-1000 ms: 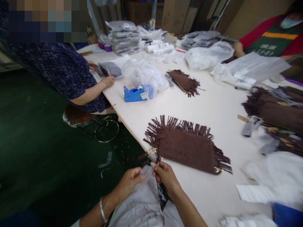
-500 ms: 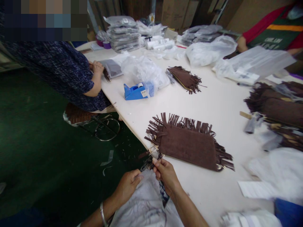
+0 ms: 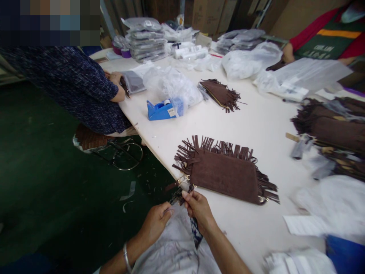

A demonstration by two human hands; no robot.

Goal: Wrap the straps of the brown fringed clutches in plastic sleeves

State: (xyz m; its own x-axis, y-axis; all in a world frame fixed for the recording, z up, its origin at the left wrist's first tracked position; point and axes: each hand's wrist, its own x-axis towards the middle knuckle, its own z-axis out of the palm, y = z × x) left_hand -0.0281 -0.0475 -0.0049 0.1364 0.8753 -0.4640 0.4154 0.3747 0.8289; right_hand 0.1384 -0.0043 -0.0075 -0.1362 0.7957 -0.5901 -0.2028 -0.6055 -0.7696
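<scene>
A brown fringed bag [image 3: 225, 176] lies flat at the near edge of the table, gold rings at its left corner. Just below that corner, my right hand [image 3: 199, 212] pinches a dark patterned strip of cloth [image 3: 195, 231], whose pointed end hangs beneath the fingers. My left hand [image 3: 156, 221], a silver bangle on its wrist, is closed on the upper part of the same strip, close to the gold rings. Whether the strip is fastened to the bag is hidden by my fingers. Pale cloth covers my lap under both hands.
A blue tape dispenser [image 3: 164, 109] and crumpled clear plastic [image 3: 173, 85] sit beyond the bag. Another fringed bag [image 3: 219, 93] lies farther back, with several more [image 3: 336, 123] at right. One co-worker [image 3: 85, 91] is at left, another [image 3: 319, 38] at far right.
My hands keep their hold on the cloth strip with hardly any movement. The view has shifted slightly, and the left co-worker's arm has moved a little.
</scene>
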